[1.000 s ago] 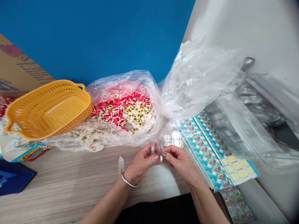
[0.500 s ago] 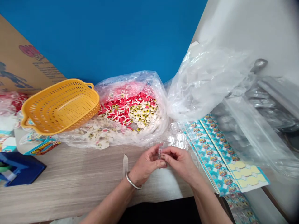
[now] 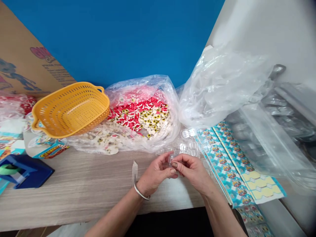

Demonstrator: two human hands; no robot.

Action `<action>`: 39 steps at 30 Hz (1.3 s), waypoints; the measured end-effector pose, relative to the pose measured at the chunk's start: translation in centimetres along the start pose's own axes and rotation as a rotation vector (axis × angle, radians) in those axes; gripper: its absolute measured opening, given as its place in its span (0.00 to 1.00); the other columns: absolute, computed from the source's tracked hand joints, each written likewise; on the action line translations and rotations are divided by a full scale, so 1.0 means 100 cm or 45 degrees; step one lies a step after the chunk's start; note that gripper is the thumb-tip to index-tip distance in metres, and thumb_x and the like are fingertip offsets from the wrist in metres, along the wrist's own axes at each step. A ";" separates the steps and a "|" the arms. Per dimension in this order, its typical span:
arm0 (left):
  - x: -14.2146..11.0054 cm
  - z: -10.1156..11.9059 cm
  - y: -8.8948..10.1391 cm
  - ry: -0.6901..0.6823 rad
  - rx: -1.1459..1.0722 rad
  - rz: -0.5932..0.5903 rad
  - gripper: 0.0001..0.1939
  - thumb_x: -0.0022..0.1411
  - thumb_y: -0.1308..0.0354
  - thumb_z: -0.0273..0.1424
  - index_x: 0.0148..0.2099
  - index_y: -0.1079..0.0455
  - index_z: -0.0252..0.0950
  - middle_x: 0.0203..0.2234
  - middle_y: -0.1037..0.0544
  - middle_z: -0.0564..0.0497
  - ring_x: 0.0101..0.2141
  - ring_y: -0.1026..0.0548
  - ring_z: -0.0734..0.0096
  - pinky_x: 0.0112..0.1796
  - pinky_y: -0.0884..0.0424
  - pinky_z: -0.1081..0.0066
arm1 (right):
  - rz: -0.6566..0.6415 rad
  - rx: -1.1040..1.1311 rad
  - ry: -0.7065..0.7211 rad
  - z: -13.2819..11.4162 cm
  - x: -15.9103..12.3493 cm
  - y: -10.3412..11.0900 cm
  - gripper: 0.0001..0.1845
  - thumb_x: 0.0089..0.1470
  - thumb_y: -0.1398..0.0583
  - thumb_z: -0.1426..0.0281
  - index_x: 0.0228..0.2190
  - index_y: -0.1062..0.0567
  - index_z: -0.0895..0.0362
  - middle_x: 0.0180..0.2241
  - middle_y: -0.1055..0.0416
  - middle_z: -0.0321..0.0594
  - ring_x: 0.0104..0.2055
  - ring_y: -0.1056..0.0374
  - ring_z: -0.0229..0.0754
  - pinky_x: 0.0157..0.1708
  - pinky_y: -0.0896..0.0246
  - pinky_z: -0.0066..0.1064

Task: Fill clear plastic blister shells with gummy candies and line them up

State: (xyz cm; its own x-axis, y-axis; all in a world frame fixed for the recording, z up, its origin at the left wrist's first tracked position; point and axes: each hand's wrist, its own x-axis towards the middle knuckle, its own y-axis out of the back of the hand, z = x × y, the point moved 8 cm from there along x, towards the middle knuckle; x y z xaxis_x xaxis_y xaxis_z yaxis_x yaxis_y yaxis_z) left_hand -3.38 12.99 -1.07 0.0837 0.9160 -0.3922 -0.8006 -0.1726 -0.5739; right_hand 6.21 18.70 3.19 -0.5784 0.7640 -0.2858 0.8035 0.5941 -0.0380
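My left hand point(image 3: 156, 174) and my right hand point(image 3: 191, 170) meet above the wooden tabletop point(image 3: 81, 184), their fingertips pinching a small clear plastic piece point(image 3: 171, 159) between them. Its exact shape is mostly hidden by my fingers. Just beyond my fingers lie clear plastic blister shells point(image 3: 185, 144). A silver bangle point(image 3: 141, 193) circles my left wrist. A narrow clear plastic strip point(image 3: 134, 171) stands on the tabletop next to that wrist. To the right of my right hand lie printed blue card sheets point(image 3: 228, 164).
Behind my hands, a clear bag point(image 3: 142, 113) holds many red and yellow-and-white pieces. An orange-yellow slotted basket point(image 3: 70, 110) sits left of it. A blue tape dispenser point(image 3: 28, 171), a cardboard box point(image 3: 24, 56) and a bulky clear plastic bag point(image 3: 219, 89) surround the table.
The whole scene has shifted slightly to the right in view as my head turned. My hands stay together around the small clear piece, with only small finger movements.
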 end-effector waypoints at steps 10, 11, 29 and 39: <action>-0.012 0.008 -0.005 0.015 -0.052 -0.043 0.31 0.55 0.29 0.37 0.60 0.29 0.40 0.50 0.24 0.43 0.47 0.24 0.59 0.48 0.28 0.56 | -0.005 0.009 0.049 -0.008 -0.006 -0.006 0.15 0.52 0.33 0.57 0.28 0.22 0.57 0.22 0.32 0.33 0.24 0.42 0.33 0.24 0.45 0.26; -0.012 0.009 -0.006 0.014 -0.052 -0.040 0.31 0.54 0.29 0.37 0.60 0.29 0.40 0.49 0.23 0.44 0.47 0.24 0.59 0.48 0.28 0.56 | -0.001 0.012 0.045 -0.008 -0.007 -0.005 0.16 0.52 0.33 0.57 0.28 0.23 0.57 0.22 0.33 0.33 0.24 0.42 0.33 0.24 0.45 0.26; -0.012 0.125 0.064 -0.381 -0.067 0.445 0.21 0.63 0.39 0.38 0.55 0.31 0.35 0.45 0.21 0.42 0.38 0.19 0.62 0.36 0.25 0.67 | 0.614 -1.613 0.642 -0.063 0.032 0.021 0.14 0.67 0.47 0.66 0.42 0.22 0.55 0.36 0.24 0.44 0.35 0.29 0.45 0.37 0.39 0.33; 0.026 0.115 0.127 -0.329 -0.030 0.744 0.18 0.59 0.38 0.36 0.49 0.34 0.37 0.38 0.21 0.48 0.34 0.20 0.66 0.36 0.25 0.66 | -0.254 -1.868 0.571 -0.045 0.147 -0.084 0.10 0.62 0.44 0.77 0.38 0.23 0.56 0.41 0.27 0.44 0.46 0.31 0.46 0.43 0.38 0.31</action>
State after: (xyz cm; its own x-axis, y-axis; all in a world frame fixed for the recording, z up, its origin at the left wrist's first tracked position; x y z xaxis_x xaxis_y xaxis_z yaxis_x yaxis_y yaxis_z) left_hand -20.17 17.33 -1.08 -0.5110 0.7256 -0.4609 -0.6573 -0.6754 -0.3343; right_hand -9.71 26.05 3.67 -0.8648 0.4958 -0.0796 0.0270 0.2043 0.9785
